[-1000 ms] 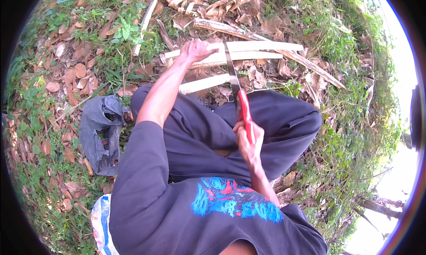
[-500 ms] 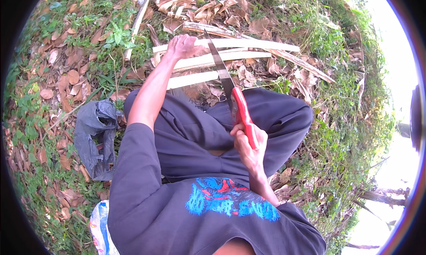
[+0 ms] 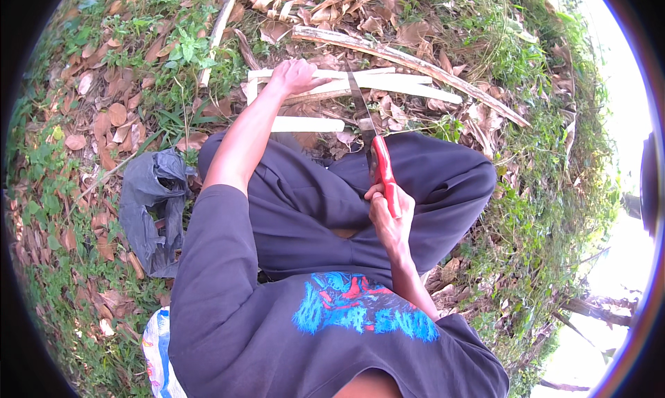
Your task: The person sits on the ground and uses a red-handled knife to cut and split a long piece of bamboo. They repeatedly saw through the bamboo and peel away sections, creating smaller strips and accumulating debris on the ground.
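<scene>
My right hand (image 3: 393, 214) is wrapped around the red handle of a handsaw (image 3: 359, 100). Its dark blade points away from me, and the far part crosses the pale wooden strips. My left hand (image 3: 294, 76) is closed over a pale wooden strip (image 3: 405, 86), left of the blade. The strips lie close together and overlap, so I cannot tell whether the hand also presses on another. Nearer my legs lies a separate, shorter pale strip (image 3: 305, 124). Whether the teeth are sunk into the wood is too small to make out.
A long, rough-edged wooden piece (image 3: 415, 67) slants behind the strips. Another narrow length (image 3: 220, 34) lies at the far left. My crossed legs (image 3: 429, 173) are close to the saw. A dark plastic bag (image 3: 152, 214) and a white-and-blue package (image 3: 161, 356) sit at my left.
My right hand has pushed the saw slightly forward. The pale strips have shifted, with one right end now angled nearer to me. My left hand stays on the wood.
</scene>
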Demonstrator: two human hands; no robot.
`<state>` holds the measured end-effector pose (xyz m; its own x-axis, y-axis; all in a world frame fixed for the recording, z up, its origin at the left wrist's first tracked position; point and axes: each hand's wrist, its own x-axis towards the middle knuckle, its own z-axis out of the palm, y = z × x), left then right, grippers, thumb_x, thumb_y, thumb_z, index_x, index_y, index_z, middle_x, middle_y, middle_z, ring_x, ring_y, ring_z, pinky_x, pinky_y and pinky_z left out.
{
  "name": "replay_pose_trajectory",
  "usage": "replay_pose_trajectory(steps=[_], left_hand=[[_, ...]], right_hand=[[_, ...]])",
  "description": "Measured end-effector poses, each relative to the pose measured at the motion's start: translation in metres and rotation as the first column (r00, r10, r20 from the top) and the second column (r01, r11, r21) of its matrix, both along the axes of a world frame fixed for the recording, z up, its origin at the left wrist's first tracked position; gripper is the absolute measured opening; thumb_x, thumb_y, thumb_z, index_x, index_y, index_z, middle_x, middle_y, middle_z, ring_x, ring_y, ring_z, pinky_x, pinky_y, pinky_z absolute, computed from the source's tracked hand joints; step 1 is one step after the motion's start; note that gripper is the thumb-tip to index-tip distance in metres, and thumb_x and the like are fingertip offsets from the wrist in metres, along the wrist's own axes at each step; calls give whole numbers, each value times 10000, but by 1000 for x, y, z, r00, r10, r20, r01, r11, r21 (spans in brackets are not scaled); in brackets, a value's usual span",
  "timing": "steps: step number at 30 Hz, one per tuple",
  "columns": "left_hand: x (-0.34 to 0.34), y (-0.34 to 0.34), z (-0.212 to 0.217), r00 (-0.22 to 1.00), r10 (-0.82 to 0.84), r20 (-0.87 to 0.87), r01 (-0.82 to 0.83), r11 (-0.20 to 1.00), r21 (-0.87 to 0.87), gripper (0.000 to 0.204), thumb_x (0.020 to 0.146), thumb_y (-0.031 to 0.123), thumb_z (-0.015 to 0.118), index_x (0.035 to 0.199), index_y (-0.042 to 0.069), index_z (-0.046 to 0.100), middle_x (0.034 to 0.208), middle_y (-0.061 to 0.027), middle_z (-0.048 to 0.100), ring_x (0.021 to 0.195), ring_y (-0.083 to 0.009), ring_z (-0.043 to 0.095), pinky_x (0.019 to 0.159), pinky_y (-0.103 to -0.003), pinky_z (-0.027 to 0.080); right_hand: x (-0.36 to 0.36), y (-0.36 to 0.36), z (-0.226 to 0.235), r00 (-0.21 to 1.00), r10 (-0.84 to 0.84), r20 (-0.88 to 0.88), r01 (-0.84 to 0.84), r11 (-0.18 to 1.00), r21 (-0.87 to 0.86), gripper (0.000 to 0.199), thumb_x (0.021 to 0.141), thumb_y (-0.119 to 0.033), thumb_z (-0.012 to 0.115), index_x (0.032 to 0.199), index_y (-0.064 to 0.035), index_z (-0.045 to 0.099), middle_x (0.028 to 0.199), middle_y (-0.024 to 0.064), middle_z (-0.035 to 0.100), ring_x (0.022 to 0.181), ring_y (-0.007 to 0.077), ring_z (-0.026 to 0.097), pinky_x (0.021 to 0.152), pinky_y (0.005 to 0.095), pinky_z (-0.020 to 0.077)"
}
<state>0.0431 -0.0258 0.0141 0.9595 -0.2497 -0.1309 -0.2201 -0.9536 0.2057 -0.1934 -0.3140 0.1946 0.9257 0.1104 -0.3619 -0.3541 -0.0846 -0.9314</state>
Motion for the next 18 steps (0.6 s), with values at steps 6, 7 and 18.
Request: replay_pose_trajectory(steps=[6,7,18], left_hand=[[0,5,-15,999,2,37,-1,1000,-5,799,889,804,414,863,58,697,853,-219,719,862,-366,728,774,-489,580],[1,5,-15,1000,-3,29,3,1000,4,800,891,803,412,858,57,697,850,-219,718,858,-365,728,769,-489,580],[-6,-3,4,999,-43,-25,42,999,-15,796,915,781,399,873,55,723,852,-210,717,877,-365,726,781,-472,582]], right_hand=[[1,8,11,999,-1,-35,3,999,46,124,954,-41,545,907,23,641,616,-46,524,507,15,451,471,194,356],[2,9,8,999,-6,-44,8,999,46,125,955,-40,542,908,21,640,619,-47,524,509,15,452,472,195,357],[11,30,-4,997,-42,67,45,998,-54,129,944,-17,542,859,25,630,640,-47,519,569,22,450,524,225,370]])
